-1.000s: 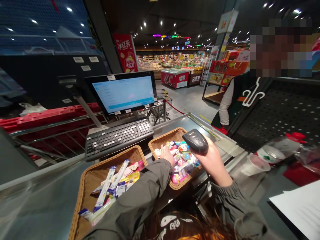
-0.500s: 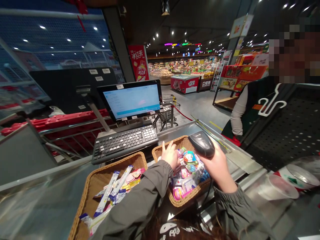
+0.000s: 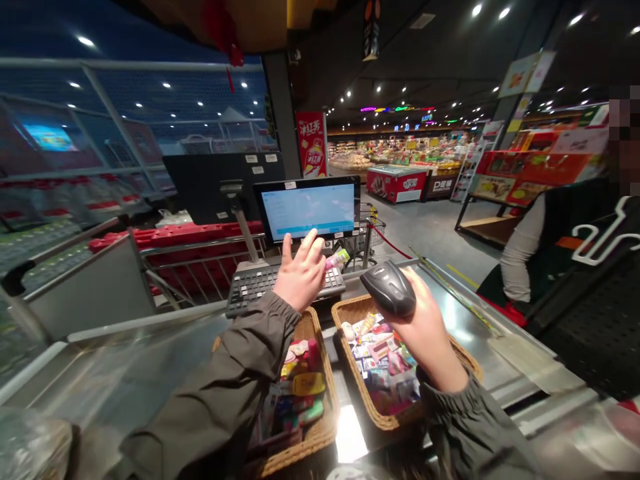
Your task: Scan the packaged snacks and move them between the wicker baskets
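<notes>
My right hand (image 3: 429, 330) is wrapped round a black handheld barcode scanner (image 3: 391, 288), above the right wicker basket (image 3: 384, 419) of small, brightly coloured packaged items. My left hand (image 3: 303, 272) is raised over the keyboard (image 3: 254, 285), some fingers stretched toward the screen. A small pink and green tube-like item (image 3: 338, 259) sticks out from its right side, pinched there; the thumb is mostly hidden. Below my left sleeve lies the left wicker basket (image 3: 327, 407) with more small packages, partly covered by the arm.
The lit monitor (image 3: 309, 212) stands behind the keyboard, and the back of a second screen (image 3: 200, 190) is to its left. A metal counter (image 3: 145, 377) spreads leftward. At right are a person's sleeve (image 3: 523, 250) and a white hanger (image 3: 603, 233). A shopping cart (image 3: 373, 233) stands beyond.
My left hand has risen out of the right basket with the small pink and green item and moved left over the keyboard. The scanner stays in my right hand; the view has turned left.
</notes>
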{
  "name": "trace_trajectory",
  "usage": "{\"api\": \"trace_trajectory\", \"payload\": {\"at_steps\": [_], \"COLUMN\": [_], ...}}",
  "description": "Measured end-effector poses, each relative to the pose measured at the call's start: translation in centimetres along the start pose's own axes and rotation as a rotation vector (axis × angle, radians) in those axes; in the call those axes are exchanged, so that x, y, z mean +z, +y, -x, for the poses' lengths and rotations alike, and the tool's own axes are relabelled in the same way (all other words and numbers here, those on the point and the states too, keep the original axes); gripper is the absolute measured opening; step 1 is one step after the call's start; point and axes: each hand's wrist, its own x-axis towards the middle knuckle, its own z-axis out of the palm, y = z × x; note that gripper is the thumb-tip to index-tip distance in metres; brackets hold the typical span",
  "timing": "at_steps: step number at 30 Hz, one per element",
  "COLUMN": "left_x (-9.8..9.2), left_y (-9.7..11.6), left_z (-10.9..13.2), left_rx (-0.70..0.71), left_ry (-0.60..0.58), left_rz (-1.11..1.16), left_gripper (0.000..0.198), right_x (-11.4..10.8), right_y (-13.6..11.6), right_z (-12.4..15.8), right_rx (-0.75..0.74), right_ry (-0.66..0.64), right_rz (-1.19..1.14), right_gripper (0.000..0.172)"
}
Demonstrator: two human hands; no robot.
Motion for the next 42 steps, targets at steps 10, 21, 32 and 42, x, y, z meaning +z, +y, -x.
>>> {"api": "trace_trajectory", "payload": {"at_steps": [10,21,32,42], "left_x": [-3.3,-5.2,-4.3,-2.9], "left_y": [-4.0,-5.0,-6.4,-6.5], "left_z": [2.2,3.2,4.7,7.8], "left_rx": [-0.016,0.027,0.012,-0.009], "left_ry": [-0.093,-0.143,-0.186,-0.358], "left_rz": [0.040,0.066,0.061,0.102], "left_gripper": [0.021,0.029,0.026,0.027], "right_x": [3.1,4.3,4.6,5.2], "right_y": [-6.1,-8.0,-9.0,-8.2], "right_z": [0.1,1.1,2.1,3.2], "right_rx": [-0.112,-0.123,-0.108,-0.124], "right_ry": [-0.086,-0.116,-0.157,-0.207], "right_rz": [-0.016,0.011,-0.055,-0.029], "right_gripper": [0.045,0.047,0.043,0.037]}}
